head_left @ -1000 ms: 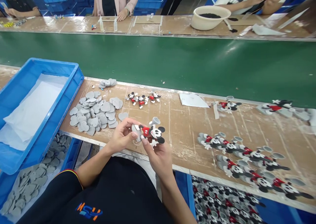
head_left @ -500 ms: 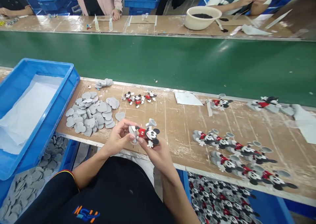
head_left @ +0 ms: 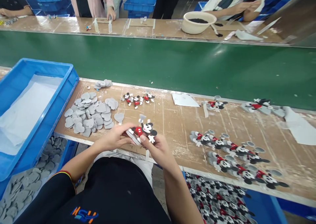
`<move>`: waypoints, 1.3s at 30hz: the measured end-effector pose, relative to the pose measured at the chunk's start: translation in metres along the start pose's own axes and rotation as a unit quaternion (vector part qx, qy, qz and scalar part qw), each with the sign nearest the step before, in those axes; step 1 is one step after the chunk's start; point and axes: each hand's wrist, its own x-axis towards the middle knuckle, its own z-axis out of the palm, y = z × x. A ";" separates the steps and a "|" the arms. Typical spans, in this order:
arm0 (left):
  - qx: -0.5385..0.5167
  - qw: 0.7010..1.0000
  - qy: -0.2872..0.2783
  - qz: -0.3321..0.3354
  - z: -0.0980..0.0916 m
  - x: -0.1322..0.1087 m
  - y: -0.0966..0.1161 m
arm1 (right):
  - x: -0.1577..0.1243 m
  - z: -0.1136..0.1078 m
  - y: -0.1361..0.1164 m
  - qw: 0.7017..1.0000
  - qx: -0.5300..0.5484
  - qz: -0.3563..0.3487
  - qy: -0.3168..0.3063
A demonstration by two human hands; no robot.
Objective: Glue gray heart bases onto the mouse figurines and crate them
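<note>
A Mickey Mouse figurine (head_left: 139,131) with a grey base and a raised grey cup is held tilted between both hands, near the table's front edge. My left hand (head_left: 116,136) is closed on its base end. The fingers of my right hand (head_left: 158,148) grip its body from the right, thumb on the front. Just beyond my left hand lies a loose grey disc (head_left: 119,118), beside a heap of grey discs (head_left: 90,113). Several small Mickey figures (head_left: 137,100) without bases lie farther back. To the right, rows of figurines on grey bases (head_left: 232,148) lie on the table.
A blue tray (head_left: 71,73) with white sheets stands at the left. Below the table are a bin of grey discs (head_left: 27,187) and a bin of figurines (head_left: 219,197). A green belt (head_left: 153,59) runs behind; co-workers sit beyond it, near a cream basin (head_left: 187,26).
The figurine has turned in my hands, its base now tilted edge-on and its cup pointing up to the left. Both hands have shifted slightly. The view has moved a little to the right.
</note>
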 end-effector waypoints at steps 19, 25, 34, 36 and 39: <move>0.451 0.871 -0.019 0.195 -0.013 -0.004 -0.003 | -0.005 0.010 0.005 0.999 -0.042 -0.005 -0.023; 0.465 0.862 -0.018 0.200 -0.008 -0.009 0.000 | -0.007 0.004 0.006 0.995 -0.054 -0.009 -0.078; 0.493 0.827 0.080 0.258 -0.004 -0.003 -0.003 | -0.005 0.010 0.020 0.996 0.082 0.032 -0.014; 0.499 0.822 0.076 0.262 -0.006 -0.001 -0.003 | -0.004 0.017 0.024 0.992 0.120 0.030 0.025; 0.473 0.842 0.082 0.247 -0.005 -0.003 -0.006 | -0.006 0.028 0.028 0.985 0.140 -0.008 0.098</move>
